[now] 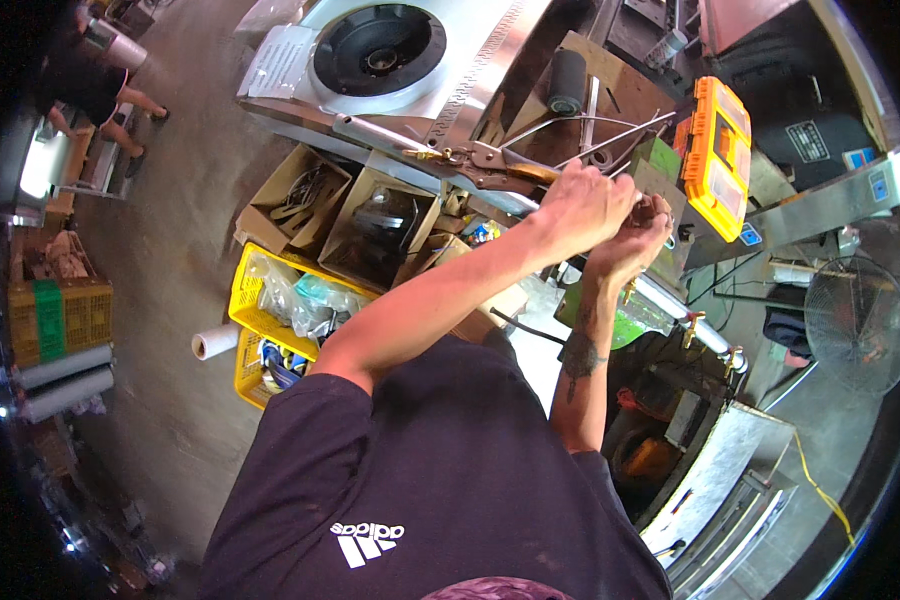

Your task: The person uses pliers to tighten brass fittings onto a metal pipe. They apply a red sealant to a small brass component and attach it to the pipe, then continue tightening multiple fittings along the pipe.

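A silvery metal pipe [670, 303] runs slantwise across the bench, with small brass valves [692, 328] along it. Rusty locking pliers [488, 165] sit on the pipe at its left part, their handles pointing toward my hands. My left hand [582, 208] is closed above the pipe, just right of those handles, fingers bent toward my other hand. Close beside it, my right hand [638, 240] is palm up with curled fingers. The fingertips of both hands almost meet; whatever small thing is between them is hidden.
An orange toolbox [720, 160] stands right of my hands by a green block [658, 160]. Cardboard boxes [295, 200] and yellow crates [270, 315] lie at left. A round black part [380, 50] tops the metal unit behind. A fan [857, 325] stands right; another person [90, 90] is far left.
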Demonstrator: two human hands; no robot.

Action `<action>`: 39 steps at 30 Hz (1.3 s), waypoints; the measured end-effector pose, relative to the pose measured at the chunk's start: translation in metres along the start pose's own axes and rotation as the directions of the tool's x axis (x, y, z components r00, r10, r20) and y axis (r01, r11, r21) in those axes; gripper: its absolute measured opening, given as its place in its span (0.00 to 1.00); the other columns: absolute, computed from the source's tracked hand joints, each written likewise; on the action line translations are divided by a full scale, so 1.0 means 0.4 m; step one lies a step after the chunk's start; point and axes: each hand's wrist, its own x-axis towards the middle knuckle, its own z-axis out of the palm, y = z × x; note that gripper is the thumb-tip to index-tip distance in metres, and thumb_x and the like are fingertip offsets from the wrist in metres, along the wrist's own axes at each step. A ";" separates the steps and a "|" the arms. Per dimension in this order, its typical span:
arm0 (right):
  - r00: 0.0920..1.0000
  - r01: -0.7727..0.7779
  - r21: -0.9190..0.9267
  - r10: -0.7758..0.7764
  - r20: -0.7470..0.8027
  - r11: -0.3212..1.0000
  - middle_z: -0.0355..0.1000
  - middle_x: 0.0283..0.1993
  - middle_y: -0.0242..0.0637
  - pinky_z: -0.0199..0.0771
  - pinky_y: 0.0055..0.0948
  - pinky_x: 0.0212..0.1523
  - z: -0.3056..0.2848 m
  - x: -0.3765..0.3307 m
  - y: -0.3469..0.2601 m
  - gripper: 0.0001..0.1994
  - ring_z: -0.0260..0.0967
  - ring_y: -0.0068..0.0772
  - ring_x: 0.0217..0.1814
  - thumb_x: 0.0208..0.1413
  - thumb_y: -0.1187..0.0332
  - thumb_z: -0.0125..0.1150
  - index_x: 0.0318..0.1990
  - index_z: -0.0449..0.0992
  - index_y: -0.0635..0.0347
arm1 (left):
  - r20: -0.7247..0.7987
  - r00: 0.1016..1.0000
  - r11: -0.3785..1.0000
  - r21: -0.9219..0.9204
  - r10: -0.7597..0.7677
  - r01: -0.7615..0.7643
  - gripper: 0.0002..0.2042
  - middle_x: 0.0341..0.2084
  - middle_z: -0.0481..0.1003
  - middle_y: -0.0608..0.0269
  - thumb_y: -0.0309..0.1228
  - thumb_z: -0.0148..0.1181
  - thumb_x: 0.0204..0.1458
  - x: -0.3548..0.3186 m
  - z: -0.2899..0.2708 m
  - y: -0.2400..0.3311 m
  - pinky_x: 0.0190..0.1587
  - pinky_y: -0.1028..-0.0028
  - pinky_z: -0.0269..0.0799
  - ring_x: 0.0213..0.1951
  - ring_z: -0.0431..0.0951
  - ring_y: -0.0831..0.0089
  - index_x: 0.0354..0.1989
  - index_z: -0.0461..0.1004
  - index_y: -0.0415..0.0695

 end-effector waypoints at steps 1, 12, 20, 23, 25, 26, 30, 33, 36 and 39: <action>0.999 0.003 0.003 -0.003 0.043 1.000 0.72 0.44 0.38 0.72 0.33 0.52 0.007 -0.011 -0.020 0.16 0.71 0.32 0.46 0.72 0.61 0.45 0.57 0.68 0.63 | 0.002 1.000 1.000 0.016 0.008 -0.008 0.15 0.18 0.79 0.57 0.41 0.51 0.68 -0.018 -0.004 0.007 0.36 0.58 0.73 0.26 0.84 0.57 0.34 0.73 0.44; 0.749 0.136 -0.716 0.401 0.527 0.685 0.77 0.51 0.35 0.68 0.26 0.56 0.077 -0.089 -0.274 0.15 0.71 0.25 0.54 0.74 0.61 0.51 0.55 0.76 0.62 | -0.049 0.983 0.970 0.175 0.180 -0.169 0.07 0.23 0.75 0.67 0.37 0.60 0.53 -0.206 -0.062 0.060 0.49 0.66 0.63 0.36 0.75 0.69 0.28 0.77 0.47; 0.197 0.331 -0.700 0.679 0.707 0.633 0.68 0.65 0.41 0.68 0.34 0.68 0.190 -0.116 -0.286 0.25 0.67 0.33 0.68 0.57 0.89 0.52 0.62 0.74 0.63 | -0.125 0.961 0.964 0.140 0.246 -0.228 0.07 0.21 0.71 0.70 0.37 0.56 0.53 -0.370 -0.102 0.050 0.58 0.64 0.64 0.37 0.74 0.71 0.26 0.73 0.50; 0.010 0.580 -0.609 0.743 0.669 0.541 0.60 0.73 0.43 0.66 0.41 0.73 0.260 -0.147 -0.263 0.43 0.63 0.47 0.72 0.36 0.91 0.55 0.67 0.73 0.51 | -0.116 0.948 0.955 0.053 0.295 -0.291 0.07 0.19 0.71 0.68 0.35 0.57 0.51 -0.453 -0.114 0.010 0.61 0.63 0.63 0.37 0.76 0.68 0.24 0.74 0.50; -0.154 0.889 -0.225 0.724 0.672 0.398 0.58 0.75 0.40 0.65 0.44 0.72 0.320 -0.181 -0.242 0.44 0.60 0.50 0.73 0.38 0.88 0.57 0.69 0.71 0.43 | -0.077 0.937 0.940 0.029 0.341 -0.340 0.06 0.20 0.72 0.66 0.34 0.58 0.50 -0.508 -0.139 -0.029 0.61 0.63 0.65 0.38 0.76 0.67 0.23 0.75 0.49; -0.248 0.938 -0.013 0.697 0.673 0.347 0.57 0.76 0.33 0.63 0.44 0.70 0.317 -0.190 -0.215 0.44 0.64 0.44 0.65 0.40 0.84 0.59 0.71 0.70 0.42 | -0.100 0.930 0.935 0.024 0.354 -0.353 0.06 0.20 0.72 0.66 0.33 0.58 0.49 -0.526 -0.151 -0.043 0.58 0.65 0.66 0.37 0.77 0.67 0.23 0.75 0.49; -0.452 0.892 0.299 0.664 0.596 0.339 0.57 0.76 0.28 0.68 0.39 0.59 0.336 -0.273 -0.127 0.35 0.62 0.36 0.61 0.52 0.70 0.61 0.71 0.64 0.44 | -0.129 0.916 0.921 -0.043 0.379 -0.387 0.06 0.20 0.73 0.66 0.32 0.59 0.47 -0.582 -0.201 -0.093 0.49 0.70 0.71 0.34 0.77 0.69 0.21 0.76 0.49; -0.676 0.737 0.563 0.422 0.604 0.374 0.67 0.66 0.28 0.66 0.37 0.56 0.361 -0.295 -0.030 0.17 0.64 0.31 0.57 0.52 0.61 0.62 0.50 0.75 0.48 | -0.097 0.920 0.918 -0.084 0.380 -0.388 0.06 0.18 0.71 0.66 0.33 0.60 0.47 -0.615 -0.236 -0.132 0.45 0.72 0.73 0.31 0.76 0.71 0.21 0.76 0.48; -0.645 0.727 0.418 0.334 0.688 0.544 0.74 0.40 0.30 0.65 0.36 0.57 0.374 -0.320 0.040 0.12 0.70 0.32 0.51 0.49 0.60 0.62 0.38 0.71 0.51 | -0.073 0.949 0.930 -0.191 0.306 -0.314 0.12 0.21 0.74 0.65 0.34 0.65 0.53 -0.625 -0.324 -0.171 0.46 0.70 0.77 0.34 0.80 0.69 0.20 0.73 0.48; -0.639 0.730 0.403 0.344 0.688 0.552 0.71 0.36 0.33 0.67 0.36 0.55 0.380 -0.335 0.075 0.10 0.71 0.35 0.47 0.51 0.62 0.61 0.38 0.70 0.52 | -0.238 0.952 0.916 -0.305 0.193 -0.262 0.09 0.32 0.82 0.63 0.34 0.72 0.51 -0.655 -0.362 -0.192 0.50 0.65 0.82 0.44 0.84 0.65 0.24 0.77 0.47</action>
